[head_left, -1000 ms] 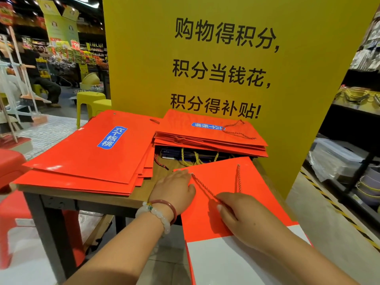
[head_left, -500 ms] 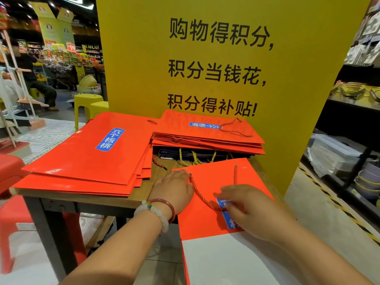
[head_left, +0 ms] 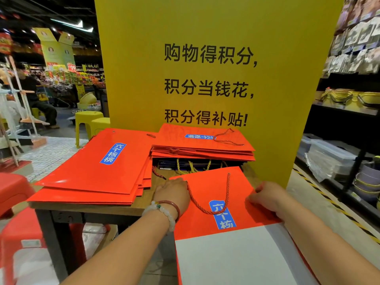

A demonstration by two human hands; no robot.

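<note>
A flat red paper bag (head_left: 195, 225) with a blue label (head_left: 223, 214) lies in front of me, its top on the wooden table (head_left: 92, 208) and its lower part past the table's edge. Its red rope handle (head_left: 227, 188) lies in a loop over the label. A white sheet (head_left: 226, 262) covers the bag's near part. My left hand (head_left: 171, 194), with bracelets on the wrist, holds the bag's top left corner where the rope starts. My right hand (head_left: 267, 197) grips the bag's right edge.
A fanned stack of red bags (head_left: 92, 171) fills the table's left. A second stack of bags (head_left: 201, 145) lies at the back against a tall yellow sign (head_left: 205, 27). Red stools (head_left: 14, 190) stand left, shelves with bowls (head_left: 366, 182) right. A seated person (head_left: 30, 93) is far left.
My right hand left the rope in the middle of the bag and moved out to its right edge. The rope now lies looped and the blue label shows. My left hand stayed put.
</note>
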